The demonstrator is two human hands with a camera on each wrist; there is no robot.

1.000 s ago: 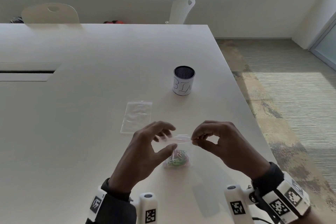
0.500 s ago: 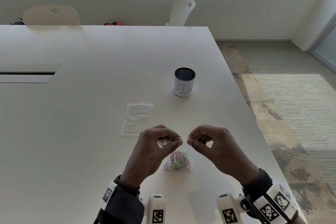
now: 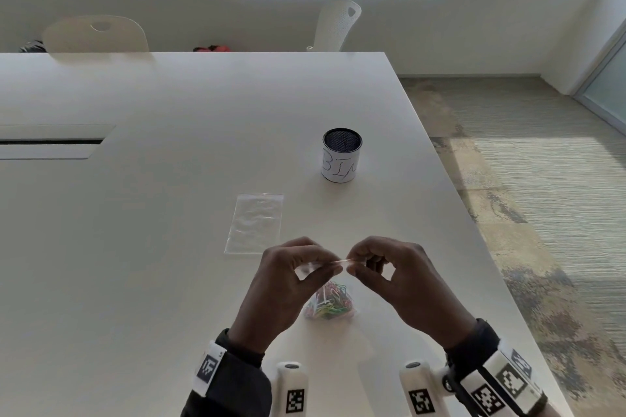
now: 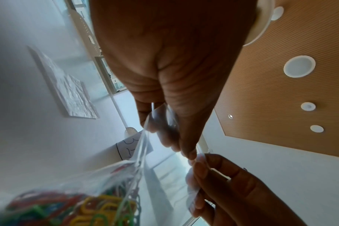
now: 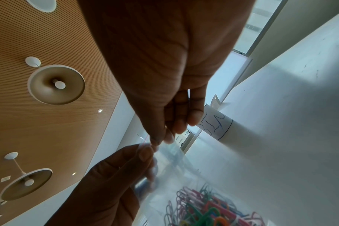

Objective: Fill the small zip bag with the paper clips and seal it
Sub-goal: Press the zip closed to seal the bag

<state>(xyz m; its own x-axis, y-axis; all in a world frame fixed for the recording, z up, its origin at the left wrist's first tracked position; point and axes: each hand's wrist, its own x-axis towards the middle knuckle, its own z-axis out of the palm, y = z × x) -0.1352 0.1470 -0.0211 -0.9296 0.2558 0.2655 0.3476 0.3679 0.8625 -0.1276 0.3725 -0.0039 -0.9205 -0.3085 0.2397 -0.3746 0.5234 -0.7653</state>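
Note:
A small clear zip bag (image 3: 330, 294) hangs just above the white table (image 3: 169, 281), its bottom bulging with coloured paper clips (image 3: 330, 305). Both hands pinch its top strip (image 3: 338, 262). My left hand (image 3: 333, 268) holds the strip's left part between thumb and forefinger. My right hand (image 3: 350, 265) pinches it right beside the left. In the left wrist view the bag (image 4: 141, 152) runs down from the fingers to the paper clips (image 4: 71, 209). The right wrist view shows the strip's red line (image 5: 145, 139) at the fingertips and the paper clips (image 5: 207, 209) below.
A second, flat clear zip bag (image 3: 255, 223) lies on the table just beyond my hands. Farther back right stands a mesh cup (image 3: 340, 160) with a white label. The table's right edge (image 3: 474, 230) is near my right hand. Two white chairs stand behind the table.
My hands have come together along the bag's top strip; the gap between the pinching fingertips has closed. The bag still hangs in the same spot.

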